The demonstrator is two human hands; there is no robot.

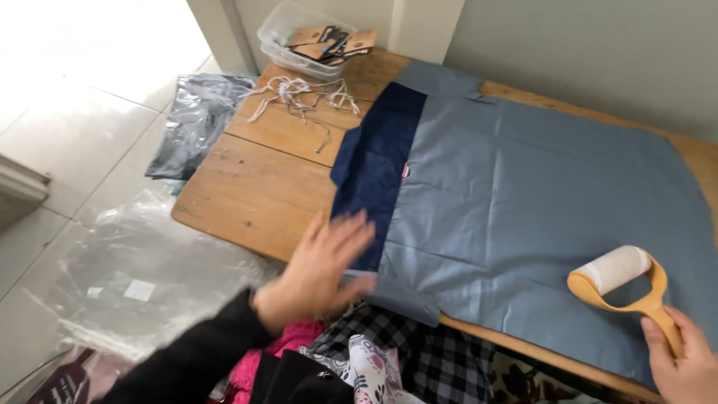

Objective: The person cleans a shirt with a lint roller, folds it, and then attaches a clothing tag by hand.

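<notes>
Cloth first: the grey-blue garment (538, 194) lies spread flat over most of the wooden table (254, 187), running to its right and near edges, with a navy panel (378, 164) along its left side. Your left hand (321, 269) hovers open, fingers spread, over the near-left corner of the garment, holding nothing; it is blurred, so I cannot tell whether it touches the cloth. Your right hand (684, 359) is closed round the handle of the yellow lint roller (621, 280), whose white roll rests on the garment near the near-right corner. This looks like the lint-rolling stage. I judge the next stroke needs the cloth pinned flat and the roll kept pressed down. White strings (299, 97) and a clear tub (314, 41) sit at the far-left corner.
</notes>
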